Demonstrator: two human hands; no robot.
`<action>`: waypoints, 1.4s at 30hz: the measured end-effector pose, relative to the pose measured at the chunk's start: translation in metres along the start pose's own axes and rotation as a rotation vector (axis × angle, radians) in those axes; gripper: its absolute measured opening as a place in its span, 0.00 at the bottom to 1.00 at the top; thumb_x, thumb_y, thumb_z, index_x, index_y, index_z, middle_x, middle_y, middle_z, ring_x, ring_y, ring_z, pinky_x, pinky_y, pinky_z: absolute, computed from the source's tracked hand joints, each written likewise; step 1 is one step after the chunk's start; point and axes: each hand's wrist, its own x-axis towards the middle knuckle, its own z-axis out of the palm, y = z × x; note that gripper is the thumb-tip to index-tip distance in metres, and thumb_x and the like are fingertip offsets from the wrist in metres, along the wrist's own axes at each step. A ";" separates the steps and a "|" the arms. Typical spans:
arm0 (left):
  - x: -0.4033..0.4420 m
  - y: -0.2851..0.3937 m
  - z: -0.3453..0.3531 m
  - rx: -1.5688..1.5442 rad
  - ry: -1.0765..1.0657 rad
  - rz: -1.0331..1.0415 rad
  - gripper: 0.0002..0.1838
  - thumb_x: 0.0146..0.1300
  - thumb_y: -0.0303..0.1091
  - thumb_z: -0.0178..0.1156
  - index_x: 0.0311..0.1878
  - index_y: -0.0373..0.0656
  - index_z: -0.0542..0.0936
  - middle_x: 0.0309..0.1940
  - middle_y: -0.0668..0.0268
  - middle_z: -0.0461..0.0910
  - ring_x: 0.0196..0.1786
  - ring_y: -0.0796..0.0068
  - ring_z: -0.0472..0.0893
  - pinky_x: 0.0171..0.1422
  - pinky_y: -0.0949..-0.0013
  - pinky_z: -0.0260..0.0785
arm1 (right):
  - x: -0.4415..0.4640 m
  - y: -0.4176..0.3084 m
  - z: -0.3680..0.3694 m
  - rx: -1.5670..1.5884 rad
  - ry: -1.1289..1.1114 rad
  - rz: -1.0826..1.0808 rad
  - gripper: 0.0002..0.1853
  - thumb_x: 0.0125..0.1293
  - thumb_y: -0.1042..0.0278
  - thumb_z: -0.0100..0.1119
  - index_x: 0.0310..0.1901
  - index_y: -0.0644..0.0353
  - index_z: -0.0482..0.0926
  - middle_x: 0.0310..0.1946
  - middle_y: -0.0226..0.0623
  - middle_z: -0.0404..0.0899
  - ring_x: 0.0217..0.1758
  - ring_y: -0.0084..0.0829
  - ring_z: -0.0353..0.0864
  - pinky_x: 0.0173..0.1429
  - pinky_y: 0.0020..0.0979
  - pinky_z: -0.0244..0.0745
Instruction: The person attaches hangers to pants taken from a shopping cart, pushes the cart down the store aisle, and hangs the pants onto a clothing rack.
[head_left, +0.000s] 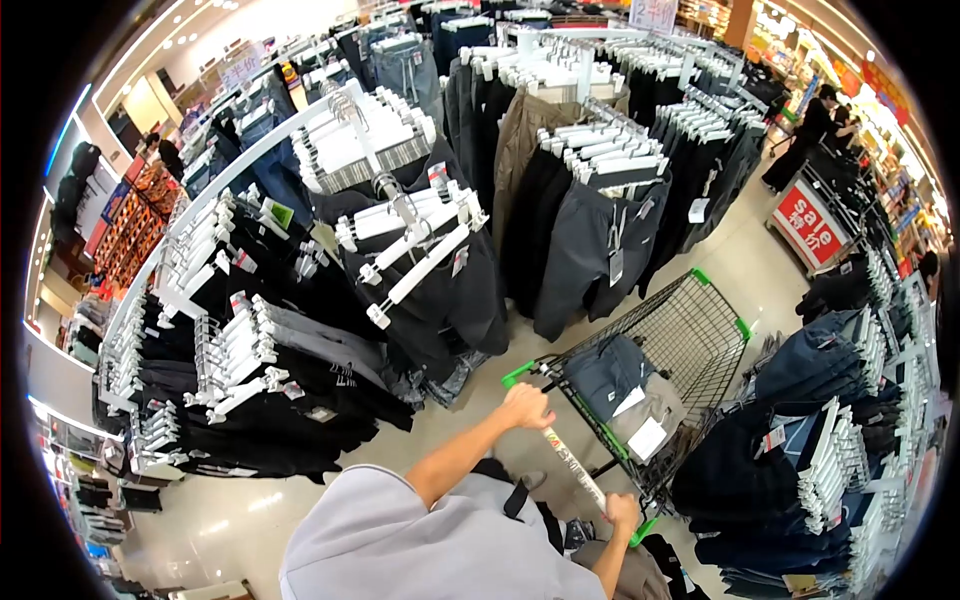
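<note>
My left hand (527, 407) is wrapped round the near-left end of the shopping cart handle (572, 465). Toward the other end of that white printed bar, my right hand (622, 512) has its fingers closed on it too. In front of both hands stretches the black wire shopping cart (690, 325) with green corner pieces. Folded dark blue-grey trousers (605, 370) lie in its near part, beside a grey-brown garment (665, 400) with a white tag. Part of the cart's underside is hidden by my arms and body.
A curved rack with black trousers (450, 290) on white hangers (430, 255) stands close on the left. Dark jeans (740, 460) hang close on the right. Ahead, the tiled aisle (720, 250) passes a red sale sign (808, 225); a person in black (805, 135) stands beyond.
</note>
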 end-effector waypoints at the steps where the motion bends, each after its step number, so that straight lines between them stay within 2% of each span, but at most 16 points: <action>1: -0.008 -0.006 0.005 -0.004 0.028 0.007 0.29 0.55 0.59 0.60 0.22 0.37 0.86 0.22 0.48 0.83 0.29 0.46 0.85 0.38 0.50 0.76 | -0.005 0.005 0.011 -0.014 0.040 0.010 0.23 0.55 0.57 0.51 0.35 0.70 0.89 0.22 0.51 0.86 0.32 0.43 0.91 0.48 0.38 0.82; 2: -0.013 -0.011 0.008 -0.004 0.064 0.017 0.29 0.56 0.59 0.60 0.22 0.38 0.86 0.21 0.49 0.83 0.28 0.46 0.84 0.36 0.50 0.76 | -0.005 0.009 0.020 -0.024 0.086 0.016 0.24 0.55 0.57 0.50 0.36 0.69 0.89 0.22 0.50 0.86 0.34 0.44 0.91 0.50 0.39 0.82; 4: -0.026 -0.024 0.006 -0.001 -0.013 -0.016 0.28 0.55 0.60 0.60 0.22 0.39 0.86 0.20 0.50 0.83 0.26 0.46 0.84 0.33 0.50 0.76 | -0.007 0.013 0.038 -0.085 -0.013 -0.012 0.24 0.55 0.56 0.50 0.37 0.68 0.90 0.22 0.50 0.86 0.38 0.47 0.91 0.52 0.41 0.82; 6: -0.041 -0.029 0.000 -0.024 0.005 -0.006 0.28 0.55 0.59 0.60 0.22 0.40 0.86 0.20 0.51 0.83 0.25 0.47 0.84 0.32 0.49 0.76 | -0.022 0.008 0.046 -0.074 -0.004 -0.011 0.24 0.55 0.55 0.50 0.36 0.68 0.90 0.22 0.51 0.86 0.37 0.47 0.91 0.53 0.41 0.82; 8: -0.056 -0.037 0.000 -0.026 0.034 0.005 0.28 0.56 0.59 0.60 0.22 0.40 0.86 0.20 0.50 0.83 0.25 0.46 0.84 0.33 0.49 0.76 | -0.025 0.016 0.065 -0.045 0.051 -0.059 0.24 0.56 0.56 0.51 0.29 0.72 0.88 0.20 0.52 0.85 0.30 0.46 0.90 0.46 0.41 0.83; 12: -0.088 -0.051 -0.008 -0.059 0.018 0.027 0.27 0.58 0.57 0.59 0.22 0.39 0.87 0.20 0.49 0.83 0.26 0.46 0.85 0.35 0.48 0.78 | -0.041 0.019 0.087 -0.096 -0.002 -0.065 0.23 0.56 0.56 0.51 0.27 0.70 0.88 0.20 0.53 0.84 0.38 0.49 0.90 0.51 0.41 0.82; 15: -0.112 -0.068 0.002 -0.081 0.085 0.082 0.27 0.59 0.57 0.57 0.21 0.41 0.86 0.17 0.49 0.81 0.23 0.45 0.83 0.32 0.49 0.77 | -0.089 -0.004 0.092 0.009 0.048 -0.006 0.22 0.56 0.56 0.54 0.22 0.68 0.87 0.19 0.49 0.84 0.29 0.45 0.89 0.44 0.40 0.83; 18: -0.138 -0.083 0.002 -0.081 0.065 0.092 0.29 0.60 0.58 0.56 0.21 0.40 0.87 0.18 0.50 0.82 0.23 0.46 0.84 0.33 0.49 0.77 | -0.106 -0.002 0.115 -0.041 0.024 0.023 0.22 0.57 0.57 0.51 0.26 0.69 0.87 0.20 0.46 0.86 0.30 0.40 0.90 0.47 0.36 0.84; 20: -0.156 -0.088 -0.009 -0.066 0.046 0.098 0.30 0.60 0.59 0.56 0.22 0.40 0.87 0.18 0.50 0.82 0.24 0.47 0.84 0.33 0.49 0.77 | -0.106 0.011 0.141 -0.010 0.054 0.052 0.22 0.57 0.56 0.53 0.25 0.68 0.87 0.20 0.45 0.86 0.31 0.39 0.91 0.48 0.36 0.84; 22: -0.175 -0.094 -0.018 -0.044 -0.029 0.047 0.28 0.61 0.58 0.56 0.26 0.41 0.89 0.24 0.51 0.85 0.29 0.48 0.87 0.38 0.50 0.80 | -0.120 0.014 0.158 -0.001 0.138 -0.013 0.22 0.57 0.55 0.55 0.22 0.67 0.88 0.18 0.46 0.85 0.25 0.38 0.89 0.44 0.36 0.85; 26: -0.208 -0.112 -0.021 -0.023 -0.033 0.036 0.28 0.61 0.58 0.56 0.26 0.42 0.89 0.23 0.51 0.85 0.29 0.48 0.87 0.37 0.51 0.79 | -0.151 0.010 0.187 -0.002 0.192 0.002 0.22 0.56 0.53 0.56 0.23 0.64 0.89 0.19 0.44 0.85 0.27 0.39 0.89 0.46 0.37 0.85; 29: -0.227 -0.131 -0.008 -0.035 -0.031 0.035 0.26 0.58 0.58 0.58 0.27 0.44 0.90 0.24 0.50 0.85 0.30 0.48 0.87 0.40 0.51 0.80 | -0.154 0.017 0.211 -0.130 0.140 -0.030 0.21 0.55 0.49 0.56 0.29 0.58 0.91 0.22 0.41 0.87 0.37 0.42 0.90 0.52 0.39 0.84; 33: -0.253 -0.143 -0.021 -0.066 -0.052 0.003 0.23 0.55 0.56 0.59 0.31 0.47 0.91 0.27 0.52 0.87 0.34 0.49 0.88 0.44 0.52 0.80 | -0.192 -0.003 0.217 -0.076 -0.028 0.047 0.22 0.56 0.47 0.56 0.29 0.58 0.91 0.26 0.42 0.89 0.40 0.43 0.90 0.56 0.40 0.82; 36: -0.269 -0.152 -0.022 -0.114 -0.065 0.002 0.20 0.55 0.55 0.61 0.33 0.49 0.91 0.27 0.55 0.87 0.35 0.51 0.88 0.44 0.53 0.80 | -0.219 -0.011 0.227 -0.099 0.028 -0.002 0.23 0.58 0.46 0.56 0.30 0.58 0.91 0.28 0.42 0.89 0.42 0.43 0.91 0.56 0.39 0.82; 38: -0.282 -0.163 -0.021 -0.136 -0.077 0.021 0.19 0.55 0.54 0.62 0.34 0.50 0.91 0.27 0.56 0.87 0.36 0.51 0.88 0.44 0.53 0.80 | -0.227 -0.014 0.231 -0.085 -0.089 0.018 0.23 0.59 0.46 0.56 0.31 0.57 0.92 0.28 0.41 0.89 0.42 0.40 0.91 0.55 0.38 0.83; 42: -0.299 -0.163 -0.033 -0.192 -0.008 0.000 0.23 0.59 0.59 0.63 0.29 0.48 0.90 0.25 0.55 0.86 0.33 0.49 0.87 0.43 0.51 0.78 | -0.239 -0.007 0.249 -0.048 -0.108 -0.007 0.24 0.62 0.45 0.54 0.30 0.57 0.91 0.28 0.39 0.89 0.38 0.39 0.90 0.52 0.39 0.83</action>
